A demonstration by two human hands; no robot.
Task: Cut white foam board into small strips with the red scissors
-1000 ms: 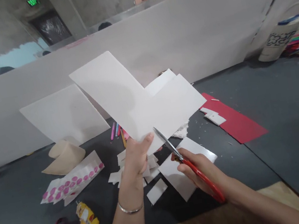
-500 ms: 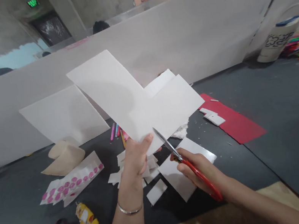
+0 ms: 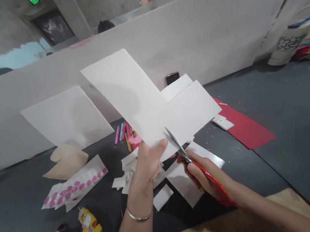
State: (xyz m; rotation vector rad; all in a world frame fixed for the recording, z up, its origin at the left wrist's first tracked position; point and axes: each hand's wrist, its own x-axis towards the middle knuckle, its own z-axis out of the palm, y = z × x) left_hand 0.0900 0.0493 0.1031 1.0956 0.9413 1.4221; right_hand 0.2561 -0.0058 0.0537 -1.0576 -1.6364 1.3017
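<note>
Two closed grips: left hand [image 3: 148, 160] on the near corner of an L-shaped white sheet [image 3: 150, 105], right hand [image 3: 212, 168] on red-handled scissors [image 3: 212, 180]. Held above the worktop [image 3: 288, 108], spreading up and away from the left grip, with the longer arm slanting leftward. From the right grip, aimed up-left along the scissors' long axis, over the sheet's near edge, to a tip just beside the nearer left thumb. Impossible to make out the second blade.
</note>
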